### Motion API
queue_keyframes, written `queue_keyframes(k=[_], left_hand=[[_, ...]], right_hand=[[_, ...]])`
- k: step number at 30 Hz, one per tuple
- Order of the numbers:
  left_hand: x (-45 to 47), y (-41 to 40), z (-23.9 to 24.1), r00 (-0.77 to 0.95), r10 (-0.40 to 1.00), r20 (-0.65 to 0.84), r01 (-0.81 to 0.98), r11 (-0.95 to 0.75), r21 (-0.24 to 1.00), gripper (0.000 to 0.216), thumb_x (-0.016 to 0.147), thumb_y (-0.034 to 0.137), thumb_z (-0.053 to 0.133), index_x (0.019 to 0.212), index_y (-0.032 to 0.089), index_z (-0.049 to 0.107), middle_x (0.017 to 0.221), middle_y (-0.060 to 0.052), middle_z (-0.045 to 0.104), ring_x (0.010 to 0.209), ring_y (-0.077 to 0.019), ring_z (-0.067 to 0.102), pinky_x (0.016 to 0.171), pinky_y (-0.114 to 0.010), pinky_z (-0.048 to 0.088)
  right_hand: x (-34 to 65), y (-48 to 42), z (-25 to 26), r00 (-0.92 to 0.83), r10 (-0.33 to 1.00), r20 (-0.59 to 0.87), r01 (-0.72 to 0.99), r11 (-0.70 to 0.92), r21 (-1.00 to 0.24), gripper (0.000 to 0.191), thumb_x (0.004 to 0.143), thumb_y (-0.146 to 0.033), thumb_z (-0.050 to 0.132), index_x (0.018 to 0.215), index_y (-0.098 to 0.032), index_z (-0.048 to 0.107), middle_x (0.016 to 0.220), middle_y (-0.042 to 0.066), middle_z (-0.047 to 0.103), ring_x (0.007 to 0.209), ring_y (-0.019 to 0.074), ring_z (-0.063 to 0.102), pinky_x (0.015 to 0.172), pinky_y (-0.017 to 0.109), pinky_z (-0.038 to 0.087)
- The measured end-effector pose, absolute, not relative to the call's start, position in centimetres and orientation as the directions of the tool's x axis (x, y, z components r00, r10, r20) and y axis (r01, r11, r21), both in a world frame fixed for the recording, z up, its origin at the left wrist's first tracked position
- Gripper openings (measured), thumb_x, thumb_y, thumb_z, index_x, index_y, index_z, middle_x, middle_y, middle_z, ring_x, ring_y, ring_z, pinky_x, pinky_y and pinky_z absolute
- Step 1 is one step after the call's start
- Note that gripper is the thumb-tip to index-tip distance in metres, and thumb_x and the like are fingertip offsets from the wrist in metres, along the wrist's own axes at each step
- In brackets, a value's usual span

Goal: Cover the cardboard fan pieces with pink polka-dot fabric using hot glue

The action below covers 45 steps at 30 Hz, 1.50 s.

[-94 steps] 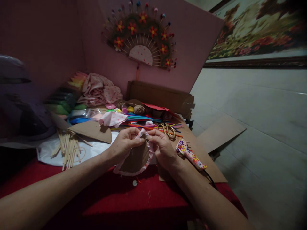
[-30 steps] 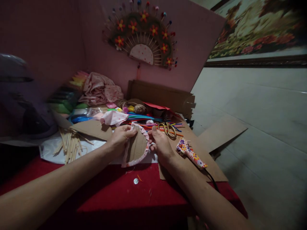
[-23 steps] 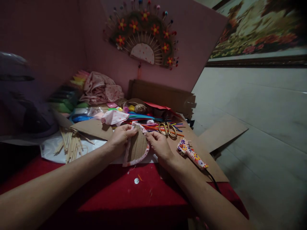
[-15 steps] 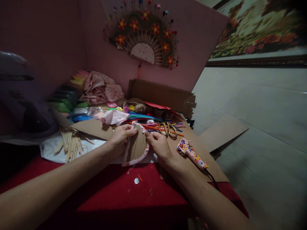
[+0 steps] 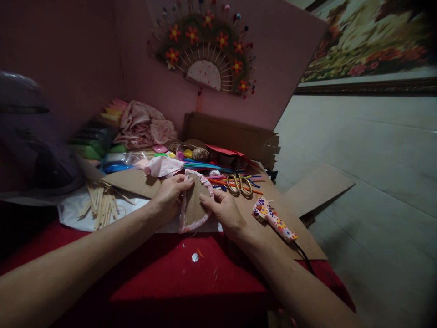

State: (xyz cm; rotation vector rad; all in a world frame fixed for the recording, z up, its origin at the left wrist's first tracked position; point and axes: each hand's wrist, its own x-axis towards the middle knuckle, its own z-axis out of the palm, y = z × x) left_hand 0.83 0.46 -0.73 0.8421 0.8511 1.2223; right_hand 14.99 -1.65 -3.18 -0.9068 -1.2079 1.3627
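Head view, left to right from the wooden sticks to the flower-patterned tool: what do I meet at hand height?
Pale thin wooden sticks → left hand → pink-edged half-round brown cardboard piece → right hand → flower-patterned gun-shaped tool.

My work surface is a table covered with a red cloth (image 5: 164, 278). Directly on the cloth, at its near side, I have a small silvery disc (image 5: 195, 258) and, just beside it, an orange scrap (image 5: 200, 253). A glossy white sheet (image 5: 70, 212) covers part of the left side; a bundle of wooden sticks (image 5: 100, 209) lies on it. On my right, a flat cardboard sheet (image 5: 303, 241) supports a flower-patterned glue gun (image 5: 276, 222) and, farther back, gold-handled scissors (image 5: 233, 185) near coloured pipe cleaners (image 5: 205, 166).
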Motion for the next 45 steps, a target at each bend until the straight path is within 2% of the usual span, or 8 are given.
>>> queue_keyframes(k=[7, 12, 20, 24, 27, 32, 38, 45], left_hand=[[1.00, 0.23, -0.76, 0.266, 0.962, -0.059, -0.425, 0.172, 0.889, 0.029, 0.065, 0.035, 0.075, 0.079, 0.014, 0.060, 0.070, -0.003, 0.063, 0.060, -0.0161, 0.061, 0.058, -0.030, 0.050], [0.96, 0.17, -1.00, 0.270, 0.959, -0.087, -0.355, 0.183, 0.917, 0.028, 0.058, 0.030, 0.080, 0.066, 0.012, 0.059, 0.059, -0.003, 0.062, 0.052, -0.0143, 0.058, 0.054, -0.027, 0.048], [0.90, 0.16, -1.01, 0.379, 0.924, -0.044, -0.315, 0.173, 0.933, 0.030, 0.058, 0.031, 0.080, 0.075, 0.010, 0.068, 0.064, -0.007, 0.067, 0.057, -0.0171, 0.063, 0.059, -0.028, 0.049], [1.05, 0.08, -0.89, 0.334, 0.942, -0.007, -0.337, 0.127, 0.933, 0.029, 0.058, 0.031, 0.080, 0.072, 0.010, 0.067, 0.064, -0.006, 0.068, 0.055, -0.0159, 0.061, 0.056, -0.027, 0.048], [1.05, 0.05, -0.80, 0.290, 0.957, 0.000, -0.356, 0.108, 0.928, 0.027, 0.059, 0.030, 0.079, 0.072, 0.010, 0.066, 0.064, -0.005, 0.067, 0.053, -0.0143, 0.060, 0.054, -0.026, 0.048], [1.05, -0.03, -0.59, 0.250, 0.968, -0.024, -0.371, 0.118, 0.921, 0.027, 0.058, 0.028, 0.079, 0.072, 0.010, 0.065, 0.063, -0.005, 0.067, 0.052, -0.0149, 0.060, 0.052, -0.026, 0.048], [1.21, -0.23, -0.48, 0.270, 0.962, -0.024, -0.381, 0.130, 0.915, 0.027, 0.057, 0.027, 0.079, 0.074, 0.010, 0.066, 0.065, -0.006, 0.068, 0.053, -0.0142, 0.060, 0.052, -0.024, 0.047], [1.23, -0.24, -0.53, 0.289, 0.957, -0.003, -0.382, 0.119, 0.917, 0.026, 0.057, 0.028, 0.079, 0.072, 0.011, 0.066, 0.064, -0.006, 0.068, 0.053, -0.0144, 0.060, 0.053, -0.025, 0.047]], right_hand=[[15.28, -1.54, -2.90, -0.049, 0.992, 0.120, -0.264, 0.103, -0.959, 0.027, 0.062, -0.036, 0.076, 0.080, -0.016, 0.068, 0.068, 0.000, 0.068, 0.059, 0.0148, 0.059, 0.066, 0.031, 0.048], [15.42, -1.50, -2.87, -0.043, 0.989, 0.144, -0.262, 0.128, -0.957, 0.028, 0.063, -0.035, 0.075, 0.082, -0.016, 0.068, 0.069, 0.001, 0.067, 0.062, 0.0151, 0.059, 0.066, 0.030, 0.048], [15.21, -1.88, -2.38, -0.038, 0.987, 0.159, -0.212, 0.147, -0.966, 0.035, 0.058, -0.041, 0.078, 0.077, -0.017, 0.062, 0.064, -0.002, 0.061, 0.055, 0.0114, 0.053, 0.057, 0.025, 0.044], [15.28, -1.87, -2.25, 0.004, 0.977, 0.212, -0.144, 0.210, -0.967, 0.037, 0.063, -0.049, 0.074, 0.064, -0.017, 0.055, 0.048, -0.007, 0.047, 0.040, 0.0057, 0.038, 0.040, 0.019, 0.030], [15.42, -1.60, -2.28, 0.058, 0.978, 0.201, -0.189, 0.208, -0.960, 0.047, 0.069, -0.061, 0.063, 0.057, -0.018, 0.047, 0.042, -0.008, 0.039, 0.034, 0.0047, 0.030, 0.034, 0.019, 0.020], [15.56, -1.19, -2.33, 0.094, 0.989, 0.116, -0.291, 0.139, -0.947, 0.051, 0.071, -0.067, 0.055, 0.061, -0.017, 0.052, 0.048, -0.004, 0.046, 0.036, 0.0056, 0.034, 0.032, 0.019, 0.019], [15.52, -1.32, -2.36, 0.052, 0.983, 0.175, -0.215, 0.182, -0.959, 0.048, 0.067, -0.060, 0.065, 0.055, -0.019, 0.044, 0.040, -0.009, 0.034, 0.032, 0.0040, 0.026, 0.032, 0.018, 0.019], [15.66, -1.23, -2.63, 0.068, 0.978, 0.197, -0.149, 0.205, -0.967, 0.044, 0.069, -0.054, 0.066, 0.055, -0.019, 0.044, 0.041, -0.009, 0.035, 0.034, 0.0039, 0.028, 0.034, 0.018, 0.018]])
